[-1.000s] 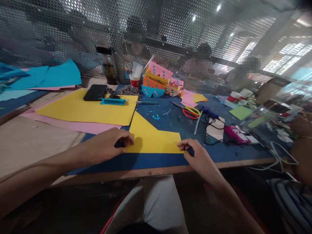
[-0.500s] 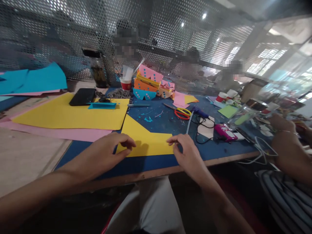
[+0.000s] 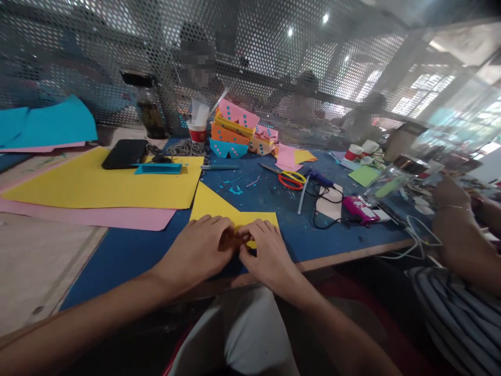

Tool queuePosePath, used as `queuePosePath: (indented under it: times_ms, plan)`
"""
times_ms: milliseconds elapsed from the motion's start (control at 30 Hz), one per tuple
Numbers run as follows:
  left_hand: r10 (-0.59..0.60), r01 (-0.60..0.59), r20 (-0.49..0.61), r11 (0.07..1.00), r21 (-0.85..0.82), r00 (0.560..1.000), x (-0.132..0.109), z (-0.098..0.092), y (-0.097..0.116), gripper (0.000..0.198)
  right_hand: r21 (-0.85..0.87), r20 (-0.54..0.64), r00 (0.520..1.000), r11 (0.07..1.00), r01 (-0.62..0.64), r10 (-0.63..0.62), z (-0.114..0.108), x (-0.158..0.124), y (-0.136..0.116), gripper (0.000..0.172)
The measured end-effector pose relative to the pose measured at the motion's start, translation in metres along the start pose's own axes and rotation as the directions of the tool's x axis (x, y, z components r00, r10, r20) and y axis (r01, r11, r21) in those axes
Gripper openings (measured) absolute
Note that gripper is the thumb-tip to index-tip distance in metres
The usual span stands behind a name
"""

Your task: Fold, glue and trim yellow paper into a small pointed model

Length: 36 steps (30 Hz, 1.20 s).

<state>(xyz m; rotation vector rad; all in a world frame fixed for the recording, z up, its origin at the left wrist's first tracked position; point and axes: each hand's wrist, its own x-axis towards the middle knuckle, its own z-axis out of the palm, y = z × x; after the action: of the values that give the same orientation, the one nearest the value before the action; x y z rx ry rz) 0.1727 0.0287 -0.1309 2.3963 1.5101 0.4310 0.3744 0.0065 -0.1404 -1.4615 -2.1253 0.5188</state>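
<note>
Near edge of yellow piece (image 3: 212, 201) mostly hidden from me (L hand (image 3: 203, 244) & R hand (image 3: 266, 250) block it); piece lies approx. 8 o'clock from scissors (image 3: 280, 174). Fingers half-curled over it, can't tell if they're pinching.

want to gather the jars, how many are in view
2: one jar stands beyond the black phone, on the left; the other jar is on the right, just beyond the magenta device. More may be hidden at the far right.
</note>
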Motion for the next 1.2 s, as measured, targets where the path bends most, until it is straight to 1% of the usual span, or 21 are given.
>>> queuePosePath:
  times_ms: [267, 400, 533, 700, 800, 1033, 1200]
  plan:
    - [-0.025, 0.023, 0.031, 0.997, 0.078, 0.999, 0.001, -0.003, 0.006, 0.019, 0.038, 0.0, 1.0, 0.999, 0.014, -0.014, -0.002, 0.0, 0.001, 0.036]
    - [-0.042, 0.036, 0.049, 0.993, 0.113, 0.998, 0.001, -0.005, 0.009, 0.018, 0.025, -0.012, 1.0, 1.0, -0.008, 0.008, -0.006, -0.001, 0.003, 0.038]
    - [-0.043, 0.037, 0.051, 0.993, 0.115, 0.998, 0.002, -0.005, 0.008, 0.015, 0.024, -0.028, 0.999, 0.999, -0.03, 0.031, -0.012, -0.004, 0.009, 0.041]
    - [-0.017, 0.014, 0.041, 0.998, 0.055, 0.999, 0.002, -0.004, 0.001, 0.014, 0.026, -0.052, 0.997, 0.998, -0.06, 0.061, -0.021, -0.009, 0.018, 0.043]
    - [0.0, -0.001, 0.044, 1.0, 0.011, 0.999, 0.0, -0.006, -0.003, 0.018, 0.032, -0.05, 0.996, 0.997, -0.073, 0.074, -0.027, -0.012, 0.023, 0.044]
    - [0.0, 0.0, 0.034, 1.0, 0.002, 0.999, -0.008, -0.009, -0.017, 0.026, 0.043, -0.073, 0.994, 0.996, -0.077, 0.08, -0.041, -0.02, 0.037, 0.044]
    - [0.004, -0.004, 0.003, 1.0, -0.008, 1.0, -0.015, -0.011, -0.034, 0.028, 0.047, -0.071, 0.992, 0.994, -0.1, 0.103, -0.048, -0.026, 0.049, 0.044]
